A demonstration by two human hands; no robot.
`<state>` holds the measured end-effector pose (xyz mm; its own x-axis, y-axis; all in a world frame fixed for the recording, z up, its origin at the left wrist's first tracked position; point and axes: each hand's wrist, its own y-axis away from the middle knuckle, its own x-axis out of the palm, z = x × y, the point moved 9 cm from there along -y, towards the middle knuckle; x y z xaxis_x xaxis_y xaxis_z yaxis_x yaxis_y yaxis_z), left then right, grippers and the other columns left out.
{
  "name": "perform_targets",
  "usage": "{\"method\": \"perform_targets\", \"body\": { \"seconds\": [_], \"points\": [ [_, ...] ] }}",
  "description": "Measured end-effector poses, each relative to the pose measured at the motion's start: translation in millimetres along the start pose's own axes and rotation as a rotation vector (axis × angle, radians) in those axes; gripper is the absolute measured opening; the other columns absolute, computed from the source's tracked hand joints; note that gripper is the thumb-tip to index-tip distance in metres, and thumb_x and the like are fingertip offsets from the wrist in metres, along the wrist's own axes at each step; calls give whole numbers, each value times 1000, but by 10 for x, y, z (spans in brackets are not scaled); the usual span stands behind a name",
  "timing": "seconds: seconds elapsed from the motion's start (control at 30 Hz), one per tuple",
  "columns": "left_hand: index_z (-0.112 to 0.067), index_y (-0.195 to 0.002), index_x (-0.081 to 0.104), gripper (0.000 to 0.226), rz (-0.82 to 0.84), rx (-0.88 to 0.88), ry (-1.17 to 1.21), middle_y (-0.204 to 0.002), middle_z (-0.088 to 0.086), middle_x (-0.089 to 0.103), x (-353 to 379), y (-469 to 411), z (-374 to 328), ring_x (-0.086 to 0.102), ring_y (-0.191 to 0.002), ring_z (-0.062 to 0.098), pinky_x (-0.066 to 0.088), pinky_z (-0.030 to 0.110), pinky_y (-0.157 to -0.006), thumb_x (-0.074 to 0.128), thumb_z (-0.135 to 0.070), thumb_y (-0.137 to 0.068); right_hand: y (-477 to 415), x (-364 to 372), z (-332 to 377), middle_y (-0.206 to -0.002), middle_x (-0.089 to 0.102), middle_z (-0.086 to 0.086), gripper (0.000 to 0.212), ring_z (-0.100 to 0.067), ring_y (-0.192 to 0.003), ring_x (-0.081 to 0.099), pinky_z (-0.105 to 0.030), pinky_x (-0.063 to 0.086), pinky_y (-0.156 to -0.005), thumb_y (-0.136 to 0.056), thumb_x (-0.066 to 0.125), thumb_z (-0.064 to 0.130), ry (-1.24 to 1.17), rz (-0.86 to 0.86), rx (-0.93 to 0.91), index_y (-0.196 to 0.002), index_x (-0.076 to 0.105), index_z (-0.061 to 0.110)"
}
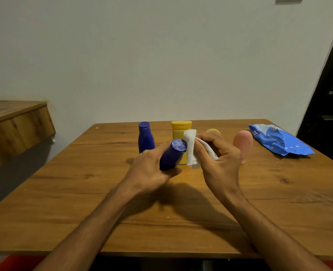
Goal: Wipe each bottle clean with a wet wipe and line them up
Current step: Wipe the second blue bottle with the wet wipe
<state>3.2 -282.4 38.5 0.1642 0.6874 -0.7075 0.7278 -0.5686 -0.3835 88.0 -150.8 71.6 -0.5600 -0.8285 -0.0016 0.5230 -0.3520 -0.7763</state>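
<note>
Pale, bare wall (161, 55) fills the upper half of the view, with a dark door (330, 94) at the right edge and a wooden ledge (14, 122) at the left. Below it the brown wooden bench (63, 202) carries everything for the job. A crumpled blue wipe pack (279, 140) lies near its far right corner, well apart from the bottles. Toward the back edge, 3 bottles stand upright in a rough row: a blue bottle (146, 136), a yellow bottle (181, 129) resting on its wide cap, and a pink bottle (243, 143). A small yellow top (213, 131) peeks out between the last 2, mostly hidden, so what it belongs to cannot be told. The left hand (150, 169) is curled round a second, darker held bottle (172, 153), lifted off the bench and tilted with its embossed cap toward the camera. The right hand (220, 157) pinches a white wet wipe (191, 149) between thumb and fingers, its loose end hanging just beside the cap. By my reading the work is partway through: this bottle is being wiped at the cap and has yet to join the row. Which standing bottles are already clean cannot be told, as all look smooth, matte and free of visible marks.
</note>
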Motion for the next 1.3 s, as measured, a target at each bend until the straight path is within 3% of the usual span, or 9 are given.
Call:
{"method": "perform_targets", "body": {
  "seconds": [0.17, 0.3, 0.4, 0.57, 0.7, 0.87, 1.07, 1.2, 1.3],
  "points": [
    [-26, -132, 48, 56, 25, -16, -138, -98, -9, 58, 15, 7, -7, 60, -93, 12, 47, 38, -98, 75, -30, -83, -47, -18, 7, -95, 68, 10, 16, -9, -89, 66, -16, 53, -70, -86, 69, 20, -17, 24, 15, -102, 67, 21],
    [-26, -141, 43, 62, 38, -21, -182, -117, 1, 63, 14, 35, -9, 58, -109, 16, 39, 38, -106, 71, -21, -86, -40, 118, 77, -94, 67, 7, 23, -12, -89, 64, -17, 53, -71, -82, 64, 40, 97, 151, -59, -98, 69, 24],
    [-26, -139, 44, 58, 34, 14, -208, -107, -2, 64, 30, 29, -7, 57, -97, 10, 43, 34, -102, 70, -28, -88, -68, 94, 19, -91, 64, 13, 26, -9, -87, 63, -16, 50, -68, -82, 61, 45, 156, 129, -39, -97, 69, 26],
    [-21, -139, 45, 58, 42, 17, -195, -119, 4, 66, 59, 29, 43, 61, -110, 19, 40, 33, -102, 70, -19, -87, -18, 174, 32, -91, 64, 12, 20, -10, -85, 63, -16, 51, -67, -81, 65, 43, 140, 203, -68, -94, 69, 28],
    [-24, -142, 42, 59, 36, 17, -202, -116, 3, 66, 75, 13, 68, 60, -103, 15, 35, 25, -96, 69, -24, -88, -61, 112, -25, -88, 64, 12, 27, -8, -84, 63, -15, 51, -67, -81, 62, 47, 161, 149, -29, -94, 69, 25],
    [-19, -132, 51, 48, 48, 37, -218, -114, 4, 68, 74, 34, 65, 62, -107, 19, 43, 35, -103, 69, -20, -88, -5, 218, 26, -91, 63, 9, 18, -11, -86, 62, -17, 52, -68, -80, 66, 44, 148, 252, -70, -92, 68, 32],
    [-23, -136, 47, 52, 63, 65, -236, -95, -6, 61, 103, 27, 14, 58, -88, 9, 47, 33, -97, 68, -22, -88, -73, 101, -31, -89, 65, 9, 17, -11, -85, 62, -18, 51, -68, -83, 64, 38, 148, 174, -35, -92, 70, 25],
    [-18, -126, 56, 39, 69, 38, -255, -113, 3, 67, 84, 52, 19, 63, -105, 17, 43, 33, -104, 68, -20, -89, -6, 241, 52, -93, 63, 8, 26, -12, -88, 61, -19, 53, -70, -79, 67, 42, 180, 301, -89, -94, 73, 22],
    [-18, -126, 55, 39, 68, 67, -310, -111, 4, 68, 90, 55, 6, 64, -103, 18, 44, 37, -105, 66, -15, -88, -29, 236, 7, -92, 62, 8, 28, -10, -87, 60, -20, 54, -67, -78, 68, 43, 264, 315, -78, -94, 73, 20]
  ]
}}
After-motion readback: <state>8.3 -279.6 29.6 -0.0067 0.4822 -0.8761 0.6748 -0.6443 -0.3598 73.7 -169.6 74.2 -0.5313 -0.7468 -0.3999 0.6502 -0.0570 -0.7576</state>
